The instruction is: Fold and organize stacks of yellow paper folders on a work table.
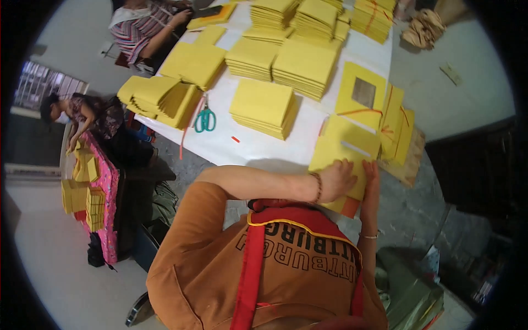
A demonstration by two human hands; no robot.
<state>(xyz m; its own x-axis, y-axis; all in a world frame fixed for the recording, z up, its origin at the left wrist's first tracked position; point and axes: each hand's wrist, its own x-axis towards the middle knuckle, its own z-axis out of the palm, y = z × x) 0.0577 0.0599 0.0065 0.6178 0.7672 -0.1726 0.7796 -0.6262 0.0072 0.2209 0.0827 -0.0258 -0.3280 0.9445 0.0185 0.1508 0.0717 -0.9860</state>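
Observation:
At the table's near right corner lies a yellow paper packet [344,140], with a pale strip on top and an orange-red patch at its near end. My left hand [336,180], a beaded bracelet at its wrist, reaches across my body and presses on the packet with bent fingers. My right hand [371,179] grips the packet's right edge, close to the left one; part of its grasp is hidden. Just beyond lies another yellow packet [347,82] with a grey-brown rectangle and a red band. Teal-handled scissors [205,121] rest to the left.
Stacks of yellow paper [261,107] cover much of the white tabletop [214,146]. Red-tied bundles [397,124] stand on the right beside a brown board [410,165]. One person [143,30] sits at the far left; another [93,113] works at a pink-covered table [110,220].

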